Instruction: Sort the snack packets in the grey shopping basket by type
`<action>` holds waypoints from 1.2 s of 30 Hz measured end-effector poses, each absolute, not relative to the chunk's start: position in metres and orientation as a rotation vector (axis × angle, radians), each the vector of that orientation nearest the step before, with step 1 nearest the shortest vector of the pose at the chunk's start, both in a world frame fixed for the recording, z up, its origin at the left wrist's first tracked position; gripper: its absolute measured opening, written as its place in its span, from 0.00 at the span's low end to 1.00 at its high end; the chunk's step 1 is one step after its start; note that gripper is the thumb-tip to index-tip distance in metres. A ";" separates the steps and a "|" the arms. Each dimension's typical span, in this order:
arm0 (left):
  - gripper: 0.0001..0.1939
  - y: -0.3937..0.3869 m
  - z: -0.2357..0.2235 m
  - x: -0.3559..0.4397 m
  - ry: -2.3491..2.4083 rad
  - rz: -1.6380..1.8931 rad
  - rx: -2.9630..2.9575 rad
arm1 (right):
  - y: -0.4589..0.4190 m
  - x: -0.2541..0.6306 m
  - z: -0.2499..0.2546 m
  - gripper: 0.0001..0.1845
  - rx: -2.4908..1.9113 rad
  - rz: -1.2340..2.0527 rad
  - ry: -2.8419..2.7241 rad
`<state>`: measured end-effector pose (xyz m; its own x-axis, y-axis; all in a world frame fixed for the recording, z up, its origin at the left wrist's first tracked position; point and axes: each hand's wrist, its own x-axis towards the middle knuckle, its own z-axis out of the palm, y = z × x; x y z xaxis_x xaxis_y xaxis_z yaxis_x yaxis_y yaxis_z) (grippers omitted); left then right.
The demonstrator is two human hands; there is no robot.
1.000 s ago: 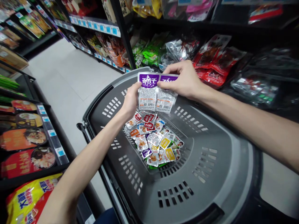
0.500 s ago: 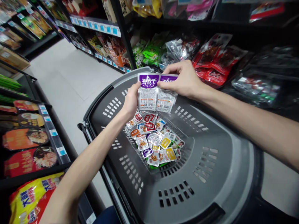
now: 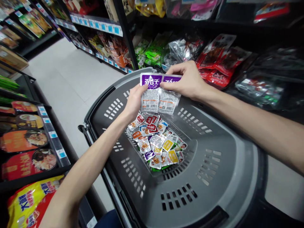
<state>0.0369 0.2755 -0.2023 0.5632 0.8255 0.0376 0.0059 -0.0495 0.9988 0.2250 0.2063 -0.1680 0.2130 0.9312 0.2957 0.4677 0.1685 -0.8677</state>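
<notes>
Two silver-and-purple snack packets (image 3: 150, 98), side by side and seemingly joined, are held upright over the far end of the shopping basket. My left hand (image 3: 134, 100) pinches the left packet at its upper left edge, thumb on the front. My right hand (image 3: 187, 80) grips the top of the right packet, its thumb near the line between the two. The fingers behind the packets are hidden. Below, on the floor of the grey shopping basket (image 3: 213, 193), lies a pile of small snack packets (image 3: 156, 141) in silver, red, yellow, orange and purple.
Shelves with red snack bags (image 3: 218, 63) and green bags (image 3: 155, 52) stand close behind the basket. At the left a shelf holds boxed foods (image 3: 26, 139) and a yellow-and-red bag (image 3: 30, 202). The tiled aisle floor (image 3: 64, 72) stretches away at upper left.
My left thumb has slid slightly right, further onto the left packet's front. My right hand and the packets have hardly moved.
</notes>
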 end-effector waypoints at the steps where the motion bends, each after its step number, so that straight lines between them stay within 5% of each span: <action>1: 0.19 0.275 -0.202 0.037 0.751 0.779 1.487 | 0.206 0.225 -0.168 0.12 -1.458 0.568 -1.408; 36: 0.18 0.275 -0.201 0.037 0.714 0.804 1.509 | 0.205 0.225 -0.168 0.12 -1.457 0.589 -1.397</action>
